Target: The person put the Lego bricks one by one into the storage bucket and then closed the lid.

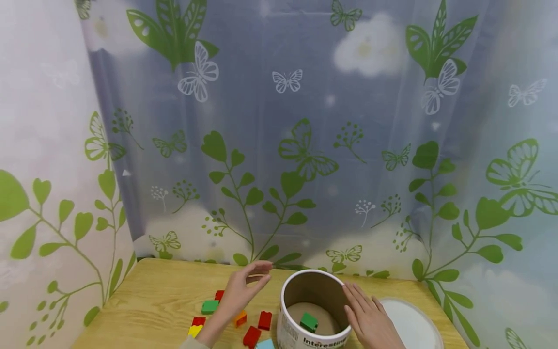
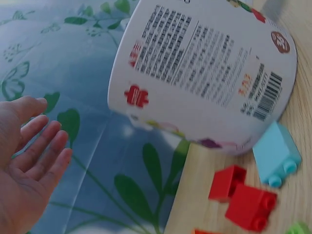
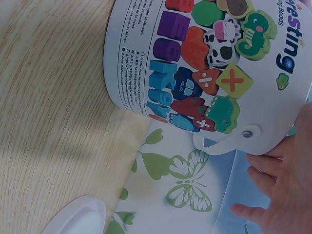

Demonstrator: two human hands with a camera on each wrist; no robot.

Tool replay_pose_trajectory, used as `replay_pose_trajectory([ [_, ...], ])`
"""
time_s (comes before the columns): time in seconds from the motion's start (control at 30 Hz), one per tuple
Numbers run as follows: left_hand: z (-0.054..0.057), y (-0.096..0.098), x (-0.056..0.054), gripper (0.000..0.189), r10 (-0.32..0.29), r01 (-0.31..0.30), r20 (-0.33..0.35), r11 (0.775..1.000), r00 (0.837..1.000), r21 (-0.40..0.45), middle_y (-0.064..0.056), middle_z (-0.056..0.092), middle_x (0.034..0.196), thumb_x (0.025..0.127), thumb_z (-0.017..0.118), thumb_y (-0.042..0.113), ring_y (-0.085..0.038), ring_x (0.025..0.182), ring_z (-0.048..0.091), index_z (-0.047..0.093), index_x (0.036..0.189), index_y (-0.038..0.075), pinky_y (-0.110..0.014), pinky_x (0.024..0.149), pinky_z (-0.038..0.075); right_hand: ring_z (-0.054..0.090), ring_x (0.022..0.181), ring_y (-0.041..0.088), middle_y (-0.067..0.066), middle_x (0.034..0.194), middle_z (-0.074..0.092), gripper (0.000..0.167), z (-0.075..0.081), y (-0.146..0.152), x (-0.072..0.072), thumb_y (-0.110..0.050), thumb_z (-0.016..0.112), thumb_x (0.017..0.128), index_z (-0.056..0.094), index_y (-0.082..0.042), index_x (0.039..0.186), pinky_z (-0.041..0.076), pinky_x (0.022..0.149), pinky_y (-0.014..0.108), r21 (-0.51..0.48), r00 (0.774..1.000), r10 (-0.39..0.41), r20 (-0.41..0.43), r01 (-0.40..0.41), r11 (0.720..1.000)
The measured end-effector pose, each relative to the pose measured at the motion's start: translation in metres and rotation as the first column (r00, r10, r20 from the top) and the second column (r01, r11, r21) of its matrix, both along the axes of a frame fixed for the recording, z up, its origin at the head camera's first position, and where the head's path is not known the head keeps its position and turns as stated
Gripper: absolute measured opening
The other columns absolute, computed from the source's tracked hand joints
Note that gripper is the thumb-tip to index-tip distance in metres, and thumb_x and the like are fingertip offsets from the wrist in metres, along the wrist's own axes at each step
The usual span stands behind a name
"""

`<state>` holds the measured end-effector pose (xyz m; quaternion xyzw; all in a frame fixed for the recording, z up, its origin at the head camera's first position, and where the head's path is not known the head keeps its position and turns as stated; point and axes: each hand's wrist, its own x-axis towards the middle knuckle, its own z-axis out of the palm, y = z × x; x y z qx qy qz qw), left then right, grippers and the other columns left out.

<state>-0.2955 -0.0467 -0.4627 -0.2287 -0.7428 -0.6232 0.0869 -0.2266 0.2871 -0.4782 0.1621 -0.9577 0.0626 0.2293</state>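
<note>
A white round tub with printed pictures stands on the table, its top uncovered. Inside, on its floor, lies one green toy brick. My right hand touches the tub's right rim with fairly straight fingers; the right wrist view shows the fingers against the wall near the handle rivet. Left of the tub, my left hand hovers above the loose bricks, fingers relaxed and apart from the tub. In the left wrist view that hand holds nothing.
Red bricks, a light blue brick, an orange brick, a green brick and a yellow brick lie left of the tub. A white lid lies right of it. A printed curtain closes off the back.
</note>
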Motion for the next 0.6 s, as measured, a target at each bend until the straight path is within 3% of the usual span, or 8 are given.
replay_pose_trajectory([
  [0.3, -0.015, -0.04, 0.001, 0.027, 0.113, -0.114, 0.058, 0.993, 0.992, 0.018, -0.007, 0.071, 0.12, 0.095, 0.071, 0.009, -0.025, 0.111, 0.068, 0.07, 0.122, 0.01, -0.028, 0.092, 0.057, 0.053, 0.135, 0.028, 0.008, 0.145, 0.058, 0.046, 0.001, -0.001, 0.0, -0.024, 0.058, 0.101, 0.057, -0.007, 0.144, 0.045, 0.104, 0.058, -0.004, 1.0, -0.002, 0.007, 0.002, 1.0],
  [0.6, -0.033, -0.081, 0.01, 0.026, 0.217, -0.218, 0.189, 0.976, 0.958, -0.018, -0.002, 0.071, 0.12, 0.094, 0.073, 0.015, -0.016, 0.108, 0.068, 0.071, 0.121, 0.016, -0.029, 0.09, 0.058, 0.051, 0.136, 0.028, 0.008, 0.147, 0.056, 0.046, 0.001, 0.001, -0.001, -0.026, 0.056, 0.103, 0.056, -0.007, 0.145, 0.044, 0.106, 0.059, -0.003, 0.998, -0.015, 0.058, 0.015, 1.0],
])
